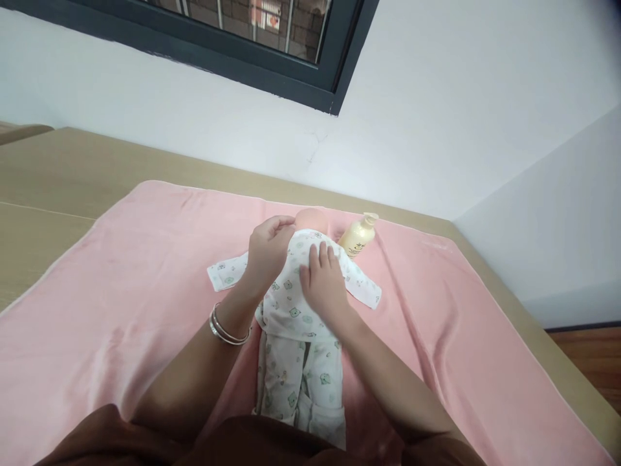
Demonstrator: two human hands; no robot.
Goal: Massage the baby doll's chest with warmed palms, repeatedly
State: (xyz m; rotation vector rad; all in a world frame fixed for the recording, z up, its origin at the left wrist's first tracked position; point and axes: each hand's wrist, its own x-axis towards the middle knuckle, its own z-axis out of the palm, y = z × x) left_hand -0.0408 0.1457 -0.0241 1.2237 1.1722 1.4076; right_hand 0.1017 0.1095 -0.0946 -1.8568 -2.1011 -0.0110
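Note:
A doll lies on a pink blanket, dressed in a white patterned top and matching trousers. Only a rounded, skin-coloured part of its head shows above the collar. My left hand, its fingers bent together, is at the collar and shoulder beside the head; whether it pinches cloth is too small to tell. My right hand rests flat on the chest of the top, fingers spread. Both sleeves reach out to the sides.
A cream pump bottle stands just right of the doll's head. The pink blanket has folds at the right and covers much of the wooden surface. Beyond are a white wall and a dark-framed window.

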